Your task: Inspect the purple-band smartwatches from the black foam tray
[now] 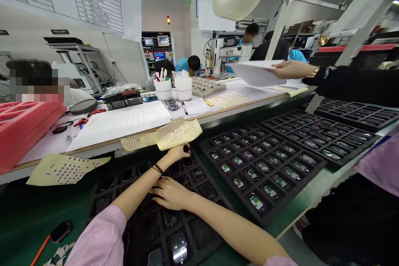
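My left hand (178, 152), with a black band on its wrist, reaches up to the lower edge of a yellow sticker sheet (177, 132) that hangs over the bench edge. Its fingers are curled, with a small dark thing at the fingertips. My right hand (170, 193) lies flat with fingers spread on a black tray (190, 232) of smartwatch bodies in front of me. Both forearms are bare below pink sleeves.
Two more black trays (314, 166) (352, 114) of watches sit to the right on the green belt. The bench behind holds white paper (124, 122), white cups (163, 90), more sticker sheets (62, 169) and a red tray (21, 129). A co-worker's hand (289, 69) holds white sheets. Other people work behind.
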`<state>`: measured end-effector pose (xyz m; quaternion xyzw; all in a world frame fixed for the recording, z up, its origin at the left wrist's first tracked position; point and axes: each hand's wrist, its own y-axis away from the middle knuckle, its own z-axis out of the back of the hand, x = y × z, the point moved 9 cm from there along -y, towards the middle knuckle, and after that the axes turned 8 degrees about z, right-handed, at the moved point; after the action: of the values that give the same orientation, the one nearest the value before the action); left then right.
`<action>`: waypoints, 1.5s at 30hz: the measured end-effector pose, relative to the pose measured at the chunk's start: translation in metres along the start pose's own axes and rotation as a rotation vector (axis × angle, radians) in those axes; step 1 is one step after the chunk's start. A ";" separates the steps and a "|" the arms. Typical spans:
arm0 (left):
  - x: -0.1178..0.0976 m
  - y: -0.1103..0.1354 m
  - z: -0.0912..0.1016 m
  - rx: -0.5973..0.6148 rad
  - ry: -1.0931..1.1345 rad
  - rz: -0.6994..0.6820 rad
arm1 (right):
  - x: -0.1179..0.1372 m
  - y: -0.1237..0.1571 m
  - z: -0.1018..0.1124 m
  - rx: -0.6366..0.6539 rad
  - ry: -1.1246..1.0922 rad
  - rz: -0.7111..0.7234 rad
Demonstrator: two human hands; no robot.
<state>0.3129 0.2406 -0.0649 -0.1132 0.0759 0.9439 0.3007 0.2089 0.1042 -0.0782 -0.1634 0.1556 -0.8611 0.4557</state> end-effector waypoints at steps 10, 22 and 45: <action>-0.030 0.018 -0.027 0.087 -0.051 -0.121 | 0.005 -0.001 0.000 0.004 0.058 0.090; 0.009 0.044 0.015 -0.027 -0.065 -0.015 | 0.008 0.003 0.020 -0.302 0.023 0.110; 0.016 0.063 -0.017 0.036 -0.133 -0.063 | -0.113 0.076 0.051 -1.140 -0.792 -0.741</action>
<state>0.2666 0.1949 -0.0810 -0.0472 0.0691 0.9379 0.3368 0.3467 0.1520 -0.0798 -0.7078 0.3350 -0.6219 0.0064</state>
